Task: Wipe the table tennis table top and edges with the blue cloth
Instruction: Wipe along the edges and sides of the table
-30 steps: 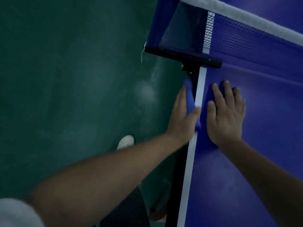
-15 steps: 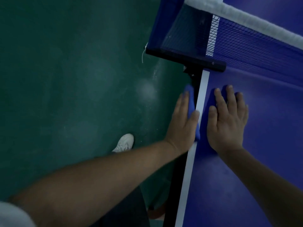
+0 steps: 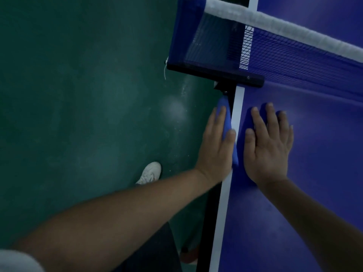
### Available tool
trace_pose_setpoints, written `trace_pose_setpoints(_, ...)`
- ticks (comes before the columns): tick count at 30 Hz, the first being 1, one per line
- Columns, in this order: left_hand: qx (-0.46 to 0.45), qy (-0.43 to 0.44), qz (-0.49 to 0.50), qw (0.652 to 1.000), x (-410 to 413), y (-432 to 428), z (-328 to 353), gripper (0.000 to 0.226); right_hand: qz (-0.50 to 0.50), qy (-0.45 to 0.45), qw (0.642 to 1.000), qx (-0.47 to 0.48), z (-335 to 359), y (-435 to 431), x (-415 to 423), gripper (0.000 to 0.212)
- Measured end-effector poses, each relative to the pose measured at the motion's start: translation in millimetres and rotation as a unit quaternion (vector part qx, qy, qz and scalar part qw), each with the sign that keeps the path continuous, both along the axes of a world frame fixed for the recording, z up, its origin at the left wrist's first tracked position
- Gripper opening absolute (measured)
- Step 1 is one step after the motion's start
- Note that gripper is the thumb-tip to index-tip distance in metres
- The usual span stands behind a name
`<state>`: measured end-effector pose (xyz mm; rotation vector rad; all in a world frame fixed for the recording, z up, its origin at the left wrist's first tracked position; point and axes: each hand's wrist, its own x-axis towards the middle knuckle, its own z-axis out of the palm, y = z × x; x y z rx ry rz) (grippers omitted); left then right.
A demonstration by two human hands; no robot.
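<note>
At far left, green floor, a white shoe on it, well apart from the table.

Next over, the left hand is laid flat vs. the table's side edge. Fingers are kept straight and together, pointing toward the net. The thumb is laid over the top rim. No pinch is seen.

The blue cloth is sandwiched btwn that palm and the side edge. Its long axis runs along the edge, and its far tip sticks out past the fingertips, just short of the net clamp. A strip of cloth is also seen over the rim beside the white line.

The right hand is spread flat on the table top, just inside the white line and level w/ the left. It holds nothing and is judged a brace only.

The net is stretched across at upper right.

Key relation: the left hand is the one on the cloth. The wipe axis is the edge line, and the clamp blocks travel ahead, so the next stroke is prob. back toward the body.

Vs. 1 s ago: both hand poses are unchanged. The cloth tip looks slightly nearer the clamp, and the view is shifted a little.
</note>
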<state>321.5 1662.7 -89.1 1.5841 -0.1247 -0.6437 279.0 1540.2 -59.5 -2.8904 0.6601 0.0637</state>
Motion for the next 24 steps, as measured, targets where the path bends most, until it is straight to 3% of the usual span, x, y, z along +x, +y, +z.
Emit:
trace_pose_setpoints(2,-0.008,-0.037,-0.020,0.999,-43.6,20.2,3.9,0.059,-0.003,-0.003,1.000,0.002,-0.1,-0.9,0.0,0.055)
trace_pose_setpoints(5,0.002,-0.014,-0.045,0.999,-89.4,41.3,7.1,0.058,-0.002,-0.006,1.000,0.003,-2.5,-1.8,-0.3,0.055)
trace_pose_setpoints(12,0.031,0.016,0.023,0.999,23.9,-12.4,2.3,0.054,0.005,-0.011,1.000,-0.005,-3.5,-3.6,-1.3,0.054)
trace_pose_setpoints(16,0.058,-0.018,0.012,0.998,-13.4,4.0,11.4,0.051,0.008,-0.012,1.000,-0.012,-4.4,-3.9,-2.1,0.054)
trace_pose_setpoints(17,0.065,0.002,-0.004,0.998,-32.9,16.6,12.0,0.050,0.007,-0.011,1.000,-0.012,-5.2,-4.4,-2.4,0.053)
trace_pose_setpoints(21,0.118,0.226,-0.054,0.965,-24.6,34.2,-4.3,0.043,-0.002,0.020,1.000,-0.008,-4.2,-4.7,0.9,0.054)
trace_pose_setpoints(24,0.144,0.184,-0.079,0.969,14.7,31.4,12.4,0.043,-0.006,0.061,0.998,0.005,6.1,-1.7,3.7,0.058)
